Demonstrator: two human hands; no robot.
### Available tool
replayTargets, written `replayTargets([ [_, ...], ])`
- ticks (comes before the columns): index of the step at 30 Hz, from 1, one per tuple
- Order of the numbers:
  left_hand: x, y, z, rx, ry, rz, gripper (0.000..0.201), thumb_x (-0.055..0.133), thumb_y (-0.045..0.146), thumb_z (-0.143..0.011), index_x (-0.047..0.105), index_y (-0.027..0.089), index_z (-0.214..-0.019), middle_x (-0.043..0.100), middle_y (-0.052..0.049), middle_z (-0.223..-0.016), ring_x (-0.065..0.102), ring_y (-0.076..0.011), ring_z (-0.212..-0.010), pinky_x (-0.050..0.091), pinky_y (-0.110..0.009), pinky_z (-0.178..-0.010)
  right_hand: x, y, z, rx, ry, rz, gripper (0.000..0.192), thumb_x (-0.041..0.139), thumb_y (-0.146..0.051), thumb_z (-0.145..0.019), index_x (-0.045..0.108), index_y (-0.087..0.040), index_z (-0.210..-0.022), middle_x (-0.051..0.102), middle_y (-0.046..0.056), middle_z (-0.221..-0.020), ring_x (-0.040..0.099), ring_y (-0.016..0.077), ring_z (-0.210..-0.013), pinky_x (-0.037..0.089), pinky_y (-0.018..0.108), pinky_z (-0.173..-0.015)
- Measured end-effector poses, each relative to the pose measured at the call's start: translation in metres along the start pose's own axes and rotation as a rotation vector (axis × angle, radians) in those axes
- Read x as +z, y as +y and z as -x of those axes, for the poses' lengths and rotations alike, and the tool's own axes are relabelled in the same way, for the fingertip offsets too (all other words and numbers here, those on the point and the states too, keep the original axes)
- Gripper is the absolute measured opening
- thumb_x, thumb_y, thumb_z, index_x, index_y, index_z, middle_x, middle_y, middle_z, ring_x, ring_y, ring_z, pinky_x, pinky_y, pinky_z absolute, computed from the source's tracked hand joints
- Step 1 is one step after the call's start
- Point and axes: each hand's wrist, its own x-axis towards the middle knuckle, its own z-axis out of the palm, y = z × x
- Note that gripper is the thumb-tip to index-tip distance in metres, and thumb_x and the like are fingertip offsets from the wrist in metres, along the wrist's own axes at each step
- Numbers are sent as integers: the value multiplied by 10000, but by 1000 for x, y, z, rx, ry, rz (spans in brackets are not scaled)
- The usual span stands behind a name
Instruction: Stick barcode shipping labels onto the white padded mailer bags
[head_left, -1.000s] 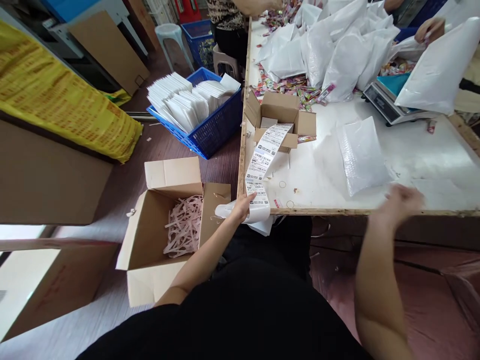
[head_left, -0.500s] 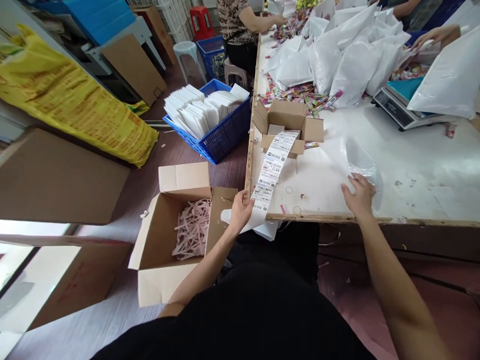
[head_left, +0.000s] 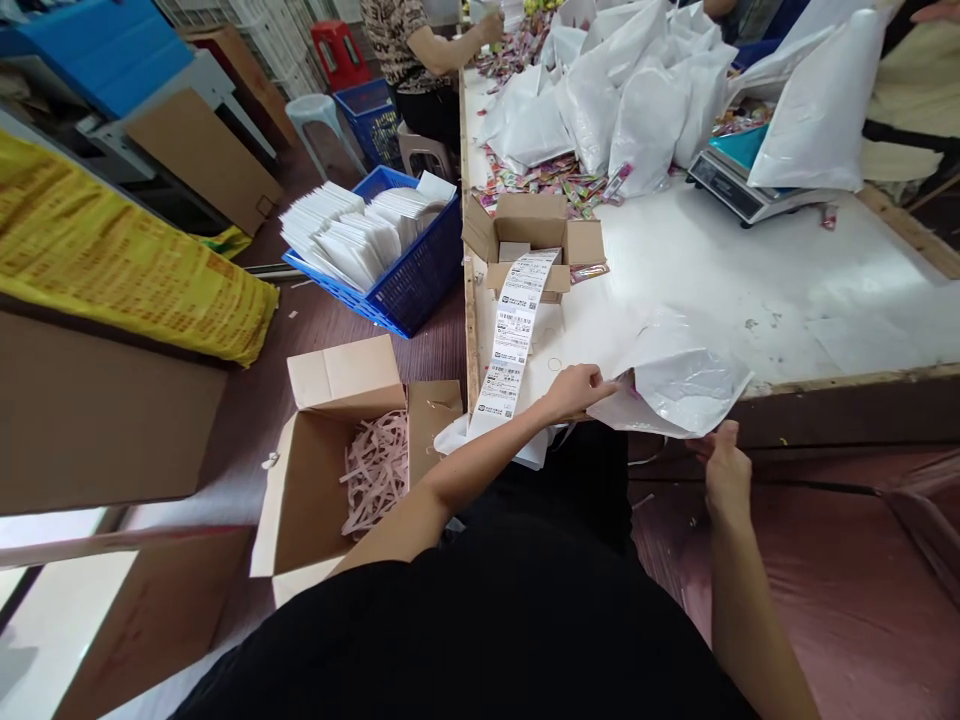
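Observation:
A white plastic mailer bag point(head_left: 679, 380) hangs over the near edge of the white table point(head_left: 787, 290). My left hand point(head_left: 576, 388) pinches its left corner and my right hand point(head_left: 724, 462) grips its lower right edge, below the table edge. Left of my left hand, a strip of printed shipping labels point(head_left: 511, 335) runs from a small open cardboard box point(head_left: 534, 228) down over the table edge.
On the floor at left stand an open carton with pink paper shreds point(head_left: 373, 470) and a blue basket of white envelopes point(head_left: 409, 270). Filled white bags point(head_left: 615, 95), loose candy packets point(head_left: 547, 175) and a scale point(head_left: 739, 185) sit at the table's far side. Another person's arm point(head_left: 442, 45) reaches over the far table.
My right hand pulled the bag off the table toward the near edge and dropped below it. My left hand left the label strip and took hold of the bag's left corner.

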Motion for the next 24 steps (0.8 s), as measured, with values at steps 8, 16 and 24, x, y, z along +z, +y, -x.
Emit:
replayTargets([
  [8, -4, -13, 70, -198, 86, 229, 348, 493, 288, -869, 429, 195, -539, 526, 17, -507, 543, -123, -515, 387, -242, -557, 0, 2, 4, 18, -185, -106, 525, 664, -611, -724, 719, -121, -902, 663, 43, -744, 589, 199, -711, 482, 334, -702],
  [16, 15, -16, 116, -319, -75, 558, 318, 516, 407, -911, 495, 185, -683, 612, 16, -554, 553, -94, -440, 395, -203, -468, 4, -48, 57, -632, -45, 199, 258, 556, -413, -888, 653, -182, -946, 654, 104, -927, 579, 248, -885, 447, 414, -872],
  [24, 19, -27, 96, -297, 3, 705, 362, 577, 363, -885, 423, 190, -607, 451, 68, -464, 449, -60, -377, 336, -182, -402, 85, -79, 106, -549, -812, 52, 149, 553, -351, -895, 568, -227, -813, 627, 59, -815, 561, 234, -803, 454, 375, -754],
])
